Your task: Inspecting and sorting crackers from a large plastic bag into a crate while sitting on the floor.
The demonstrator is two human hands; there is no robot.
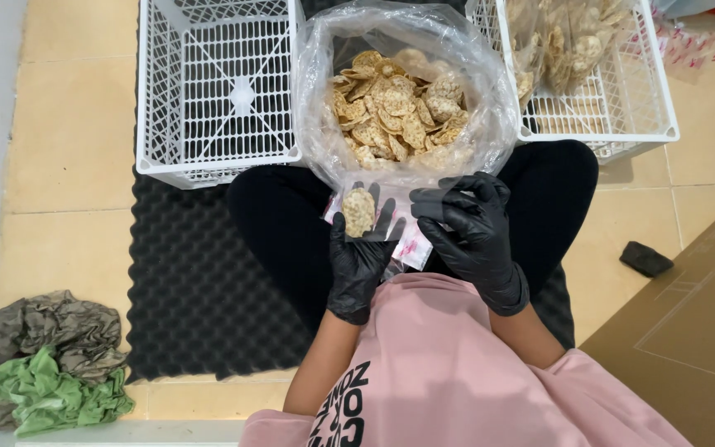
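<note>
Meanwhile we held a small clear pouch in our lap with both black-gloved hands. Our left hand cupped it from beneath, fingers spread, with one round cracker resting against them inside the plastic. Our right hand pinched the pouch's upper edge, fingertips closed together on the film. Just beyond our hands sat a big clear bag full of crackers, touching the pouch. An empty white crate stood to its left, another white crate holding packed crackers to its right.
</note>
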